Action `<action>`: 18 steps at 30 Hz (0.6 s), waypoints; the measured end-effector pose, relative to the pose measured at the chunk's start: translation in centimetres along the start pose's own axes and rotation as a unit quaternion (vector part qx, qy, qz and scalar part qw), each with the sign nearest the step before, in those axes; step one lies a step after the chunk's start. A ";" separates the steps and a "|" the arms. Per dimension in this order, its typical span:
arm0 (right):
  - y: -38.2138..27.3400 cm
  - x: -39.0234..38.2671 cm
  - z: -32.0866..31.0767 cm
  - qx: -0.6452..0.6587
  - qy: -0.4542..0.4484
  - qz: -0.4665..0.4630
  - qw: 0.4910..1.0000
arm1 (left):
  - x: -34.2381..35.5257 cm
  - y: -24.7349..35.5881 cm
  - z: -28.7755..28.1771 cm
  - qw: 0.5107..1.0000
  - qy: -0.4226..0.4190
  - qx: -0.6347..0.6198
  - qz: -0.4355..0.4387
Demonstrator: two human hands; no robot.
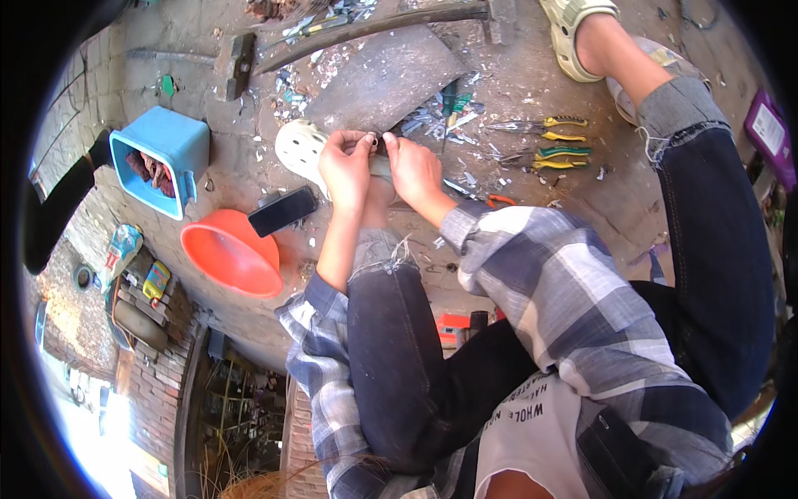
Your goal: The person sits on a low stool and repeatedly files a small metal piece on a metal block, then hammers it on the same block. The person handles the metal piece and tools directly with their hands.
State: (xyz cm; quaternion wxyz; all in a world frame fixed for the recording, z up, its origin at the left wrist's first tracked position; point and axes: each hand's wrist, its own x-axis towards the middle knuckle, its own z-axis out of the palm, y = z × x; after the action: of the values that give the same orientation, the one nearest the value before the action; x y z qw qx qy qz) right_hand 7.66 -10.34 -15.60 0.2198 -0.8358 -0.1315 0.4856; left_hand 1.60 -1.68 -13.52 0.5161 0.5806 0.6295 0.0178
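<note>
Both hands meet above my left clog (298, 152), fingertips almost touching. My left hand (346, 170) is closed in a pinch, thumb against forefinger. Close beside it, my right hand (414, 173) is also pinched. Between the fingertips sits a small dark piece (378, 145), too small to name. Just beyond lies a flat grey metal sheet (386, 76) among scattered strips and chips (428, 123). A green-handled tool (450, 98) rests at the sheet's right edge.
Pliers with yellow handles (565, 129) and green-yellow handles (562, 156) lie right. A long wooden handle (374, 33) spans the far side near a hammer head (236, 66). Left are a phone (283, 211), an orange basin (218, 258) and a blue bin (196, 150) with rags.
</note>
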 end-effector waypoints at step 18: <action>-4.6 -1.3 -5.0 0.424 -0.149 -0.176 0.876 | -2.7 1.5 -3.8 0.842 -0.152 -0.517 -0.034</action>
State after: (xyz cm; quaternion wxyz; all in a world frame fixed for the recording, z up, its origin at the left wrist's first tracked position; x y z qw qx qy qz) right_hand 11.32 -8.11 -10.18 0.6133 -0.5431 -0.0892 0.5665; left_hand -0.43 -1.01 -9.11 0.8306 0.2033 0.4620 0.2352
